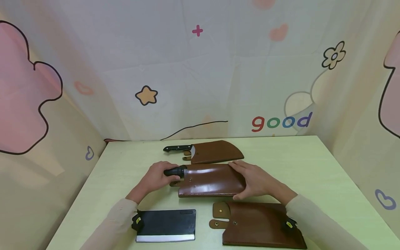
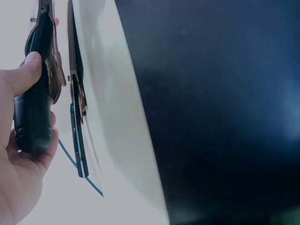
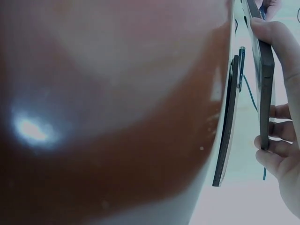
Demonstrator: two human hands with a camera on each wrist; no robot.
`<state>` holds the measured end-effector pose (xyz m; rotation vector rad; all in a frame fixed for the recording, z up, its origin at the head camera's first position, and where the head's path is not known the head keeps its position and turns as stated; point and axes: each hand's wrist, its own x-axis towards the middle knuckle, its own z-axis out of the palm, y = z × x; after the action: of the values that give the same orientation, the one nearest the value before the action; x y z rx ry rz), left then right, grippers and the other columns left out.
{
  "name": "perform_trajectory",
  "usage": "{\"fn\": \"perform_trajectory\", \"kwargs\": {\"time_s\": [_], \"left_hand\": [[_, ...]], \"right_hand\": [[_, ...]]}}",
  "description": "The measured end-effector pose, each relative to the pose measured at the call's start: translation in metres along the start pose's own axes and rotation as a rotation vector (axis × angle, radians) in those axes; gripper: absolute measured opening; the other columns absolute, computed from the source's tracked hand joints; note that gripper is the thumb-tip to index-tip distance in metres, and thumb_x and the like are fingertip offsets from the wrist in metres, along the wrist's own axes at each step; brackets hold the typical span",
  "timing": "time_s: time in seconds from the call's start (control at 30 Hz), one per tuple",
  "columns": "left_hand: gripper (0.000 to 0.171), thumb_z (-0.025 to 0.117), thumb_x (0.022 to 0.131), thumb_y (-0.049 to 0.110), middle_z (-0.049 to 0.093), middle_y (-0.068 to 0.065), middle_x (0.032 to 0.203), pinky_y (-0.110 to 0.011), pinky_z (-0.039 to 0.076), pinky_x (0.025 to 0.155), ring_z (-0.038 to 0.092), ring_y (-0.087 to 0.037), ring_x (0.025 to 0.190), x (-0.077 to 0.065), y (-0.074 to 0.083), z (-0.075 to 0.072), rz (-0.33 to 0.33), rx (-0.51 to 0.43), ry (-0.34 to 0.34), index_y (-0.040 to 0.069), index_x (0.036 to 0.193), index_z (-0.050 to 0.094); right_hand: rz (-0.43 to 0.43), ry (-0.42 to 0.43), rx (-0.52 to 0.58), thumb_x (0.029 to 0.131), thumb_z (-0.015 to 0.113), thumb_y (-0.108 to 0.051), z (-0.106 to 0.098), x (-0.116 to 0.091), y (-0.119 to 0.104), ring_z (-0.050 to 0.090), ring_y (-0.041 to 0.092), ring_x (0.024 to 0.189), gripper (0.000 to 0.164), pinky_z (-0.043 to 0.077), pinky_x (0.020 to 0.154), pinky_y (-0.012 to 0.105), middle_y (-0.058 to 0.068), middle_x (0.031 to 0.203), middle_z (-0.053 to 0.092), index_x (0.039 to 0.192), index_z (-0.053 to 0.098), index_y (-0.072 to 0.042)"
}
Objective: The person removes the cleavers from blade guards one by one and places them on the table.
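Note:
In the head view, my left hand (image 1: 158, 177) grips the black handle (image 1: 178, 171) of a knife whose blade is hidden inside a glossy brown leather sheath (image 1: 210, 182). The left wrist view shows the thumb along that handle and fingers curled behind it. At the sheath's other end, my right hand (image 1: 254, 178) holds the edge, thumb on the near side and fingers at the far side. In the right wrist view the sheath's end edge (image 3: 266, 79) sits between thumb and fingers. The sheath is held above the table, and a small strap hangs near the handle.
Behind lies a cleaver with a riveted black handle (image 1: 178, 148) in a brown sheath (image 1: 217, 151). A dark-bladed cleaver (image 1: 165, 222) lies at front left. Another brown sheath (image 1: 259, 222) with two snap straps lies at front right, partly under my right forearm. Printed curtains (image 1: 200, 69) surround the table.

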<state>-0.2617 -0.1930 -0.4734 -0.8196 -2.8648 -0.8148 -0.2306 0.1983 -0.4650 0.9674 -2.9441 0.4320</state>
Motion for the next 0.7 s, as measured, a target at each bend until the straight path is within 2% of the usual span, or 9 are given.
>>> {"fn": "perform_trajectory", "kwargs": {"time_s": [0.3, 0.7], "left_hand": [[0.039, 0.084, 0.086, 0.032, 0.076, -0.002, 0.104, -0.035, 0.048, 0.077, 0.061, -0.014, 0.086, -0.0016, -0.0012, -0.0016, 0.012, 0.033, 0.021, 0.012, 0.119, 0.076], [0.038, 0.083, 0.087, 0.029, 0.075, -0.005, 0.112, -0.034, 0.049, 0.077, 0.063, -0.015, 0.087, -0.0059, -0.0001, -0.0045, -0.059, -0.033, 0.012, 0.012, 0.121, 0.076]], "right_hand": [[0.012, -0.001, 0.004, 0.064, 0.08, -0.072, -0.001, -0.0045, 0.0047, 0.052, 0.039, 0.136, 0.117, 0.049, 0.102, 0.056, 0.017, 0.155, 0.047, 0.155, 0.043, -0.008], [0.009, 0.003, 0.025, 0.064, 0.085, -0.066, -0.0053, -0.0068, 0.0074, 0.053, 0.038, 0.134, 0.115, 0.05, 0.101, 0.055, 0.016, 0.154, 0.047, 0.155, 0.043, -0.008]]}}
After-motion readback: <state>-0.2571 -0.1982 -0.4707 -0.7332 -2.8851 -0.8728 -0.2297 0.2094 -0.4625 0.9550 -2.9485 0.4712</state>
